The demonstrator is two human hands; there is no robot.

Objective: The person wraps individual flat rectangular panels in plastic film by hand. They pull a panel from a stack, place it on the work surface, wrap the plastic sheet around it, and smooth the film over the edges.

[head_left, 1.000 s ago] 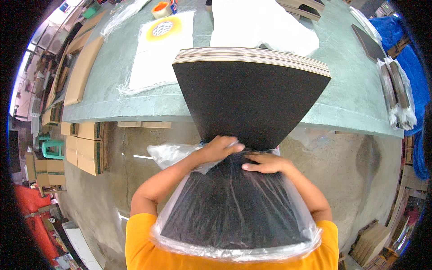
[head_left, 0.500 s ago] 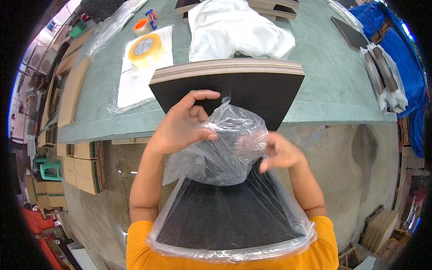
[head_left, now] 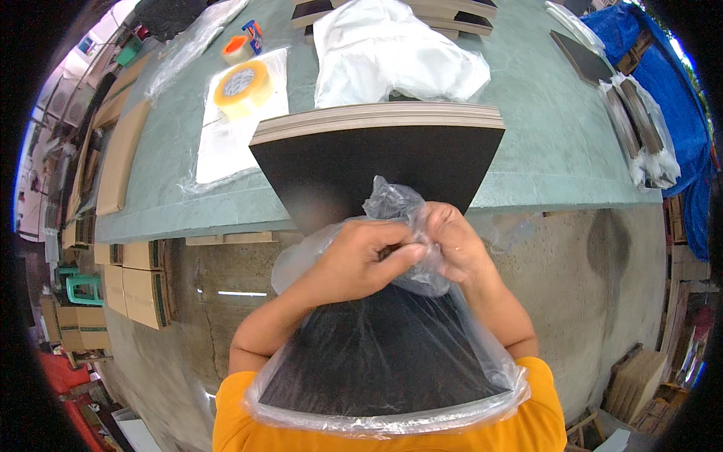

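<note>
A clear plastic bag point(head_left: 392, 361) covers a black board close against my body, its loose mouth gathered up in the middle. My left hand point(head_left: 361, 260) pinches the gathered plastic from the left. From the right, my right hand point(head_left: 454, 239) closes on the same bunch, fingers curled, almost touching the left. A crumpled end of the film sticks up above both hands. Just beyond stands a stack of black boards point(head_left: 376, 162) with pale layered edges, at the table's near edge. How the board inside the bag is supported is hidden.
The green table point(head_left: 542, 143) holds a roll of clear tape point(head_left: 242, 87) on a white sheet, a smaller orange-cored roll point(head_left: 237, 49), white plastic wrapping point(head_left: 399, 56) and bagged boards point(head_left: 640, 128). A blue tarp point(head_left: 666, 105) hangs right. Cardboard boxes point(head_left: 135, 282) stand lower left.
My left hand has moved down and right, from a loose curl to a pinch on the film. My right hand has risen slightly to meet it. The bag's mouth is bunched tighter.
</note>
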